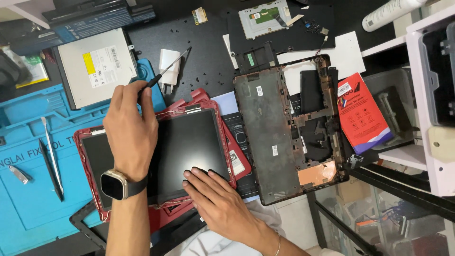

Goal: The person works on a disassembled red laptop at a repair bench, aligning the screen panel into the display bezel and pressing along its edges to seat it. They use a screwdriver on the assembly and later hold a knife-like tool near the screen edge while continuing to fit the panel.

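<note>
My left hand (130,125), with a smartwatch on its wrist, is closed around the handle of a thin black screwdriver (166,71) whose tip points up and to the right. Beneath it lies a dark laptop screen panel (189,147) set in a red lid frame (90,185). My right hand (213,194) rests flat on the panel's lower right corner with its fingers spread. It holds nothing.
A stripped dark laptop base (279,137) lies to the right, beside a red packet (362,114). A silver optical drive (97,66), a white charger plug (169,64) and loose screws sit behind. Tweezers and a pry tool (52,161) lie on the blue mat (28,189).
</note>
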